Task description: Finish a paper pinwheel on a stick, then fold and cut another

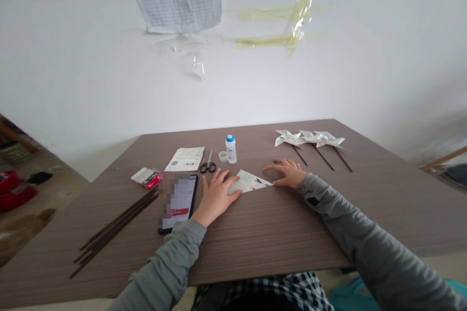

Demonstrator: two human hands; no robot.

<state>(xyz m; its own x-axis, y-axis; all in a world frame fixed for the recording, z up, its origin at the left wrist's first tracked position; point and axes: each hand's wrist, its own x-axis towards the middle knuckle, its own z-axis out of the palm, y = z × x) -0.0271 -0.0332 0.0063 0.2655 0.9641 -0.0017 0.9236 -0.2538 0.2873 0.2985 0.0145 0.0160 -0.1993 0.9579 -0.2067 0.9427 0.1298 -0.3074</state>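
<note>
- Landmark: glue-style bottle [231,149], blue cap, upright on the table [255,248].
- Paper triangle [251,182]: flat, on the person's side of the bottle and slightly right. Looks folded; which edge is the crease, cannot tell.
- Left hand [218,193]: nearer the person than the bottle, slightly left; open, fingers spread, fingertips over the paper's left part. Gripping nothing.
- Right hand [287,174]: right of the bottle, nearer the person; fingers loosely bent, nothing in grasp. Thumb by the paper's right point; contact unclear.
- Step, as I judge it: lining up and pressing a fold.
- Advice: left fingertips should pin the sheet lightly; check corners meet before pressing hard.
- Then run one right fingertip along the crease, outward from the held part, one firm stroke; thin paper may skew or wrinkle if pushed sideways.
- Scissors [208,166] just left of the bottle: keep the left wrist clear.
</note>
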